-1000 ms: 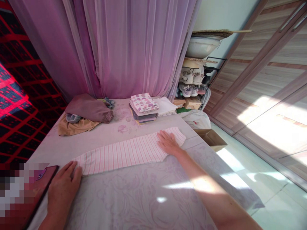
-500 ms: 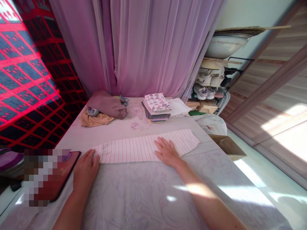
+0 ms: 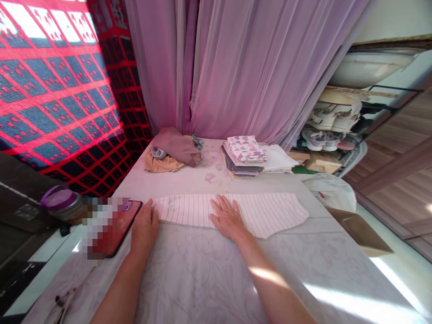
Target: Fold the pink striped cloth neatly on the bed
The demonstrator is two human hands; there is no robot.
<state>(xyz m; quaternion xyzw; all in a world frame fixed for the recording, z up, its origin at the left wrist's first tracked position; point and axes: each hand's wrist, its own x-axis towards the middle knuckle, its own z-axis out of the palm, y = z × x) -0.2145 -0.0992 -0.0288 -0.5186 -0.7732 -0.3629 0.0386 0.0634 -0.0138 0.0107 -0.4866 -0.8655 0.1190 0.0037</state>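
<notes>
A pink-and-white striped garment (image 3: 263,211), folded into a long strip, lies across the pale patterned bed sheet (image 3: 209,279). My left hand (image 3: 144,227) rests flat at the strip's left end, fingers together and stretched out. My right hand (image 3: 227,217) lies flat on the middle of the strip with its fingers spread. Neither hand holds anything.
A red phone (image 3: 116,225) lies just left of my left hand. At the back sit a heap of brown and tan clothes (image 3: 172,150) and a stack of folded clothes (image 3: 246,155). A purple-lidded jar (image 3: 62,202), a shoe rack (image 3: 332,130) and a cardboard box (image 3: 359,229) flank the bed.
My right hand has slid left along the striped garment, from near its right end to its middle. My left hand stays at the left end. The view has turned left.
</notes>
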